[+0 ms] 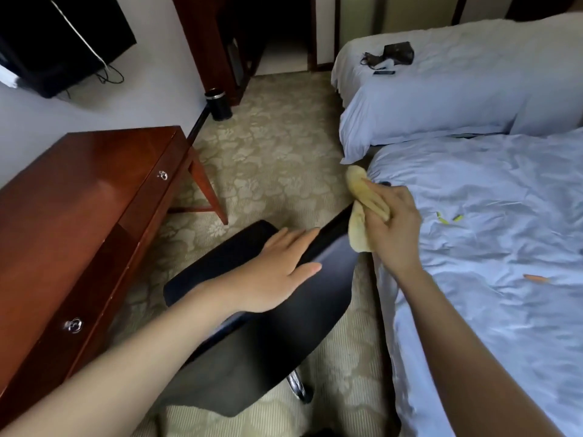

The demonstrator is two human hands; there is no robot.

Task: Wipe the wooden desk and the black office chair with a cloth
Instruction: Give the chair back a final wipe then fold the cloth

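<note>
The cloth (362, 212) is sitting bunched under the right hand (391, 228), its fingers (375, 200) curling around it on the chair (277, 326). The left hand (277, 272) is lying flat, fingers straight.

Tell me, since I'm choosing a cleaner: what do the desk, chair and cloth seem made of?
Desk: reddish wood or veneer, glossy, reflecting light. Chair: smooth black back, likely plastic or leather-like, with a soft sheen. Cloth: soft yellow fabric, crumpled, perhaps microfibre.
</note>
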